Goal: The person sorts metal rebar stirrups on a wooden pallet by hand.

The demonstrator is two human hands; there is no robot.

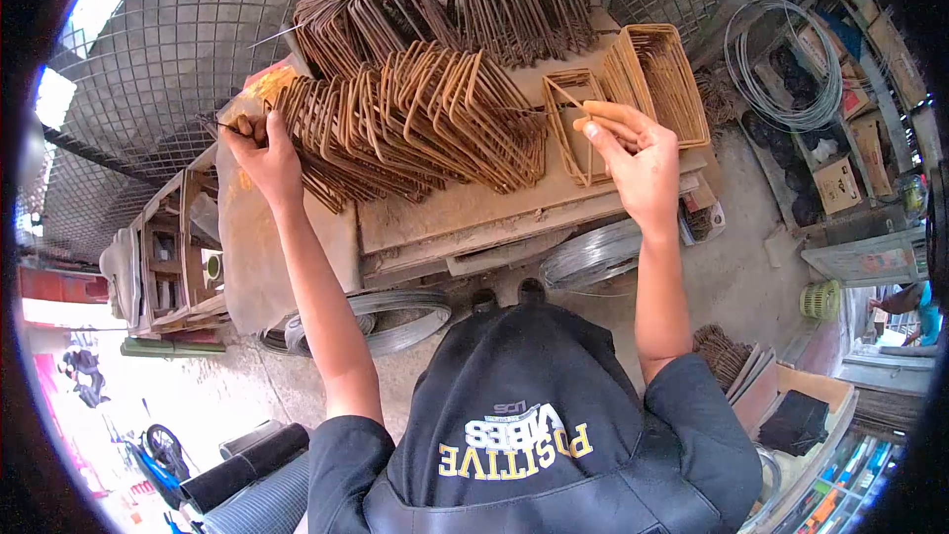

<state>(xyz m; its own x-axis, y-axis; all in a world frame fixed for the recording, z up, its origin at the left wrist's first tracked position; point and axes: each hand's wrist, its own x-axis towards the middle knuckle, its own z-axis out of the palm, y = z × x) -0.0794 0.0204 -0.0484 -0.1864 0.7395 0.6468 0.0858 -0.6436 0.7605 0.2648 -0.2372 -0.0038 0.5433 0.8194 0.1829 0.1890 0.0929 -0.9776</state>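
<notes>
My left hand (262, 150) is closed at the left end of a row of bent steel stirrups (415, 119). A thin dark wire (229, 127) pokes out past its fingers. On the right, my right hand (635, 153) makes a pinch with thumb and fingers over a few rectangular stirrups (566, 138). What lies between those fingertips is too small to make out. The rusty stirrups in the row lean against one another on the worn workbench (435, 227).
Behind the row stand two stirrup bundles (371, 15) (521, 0); another stack (660, 79) sits at the right end. Wire coils (593, 255) (400, 316) lie beneath the bench's front edge. A wire coil (786, 64) hangs at right. Mesh (188, 49) lines the back.
</notes>
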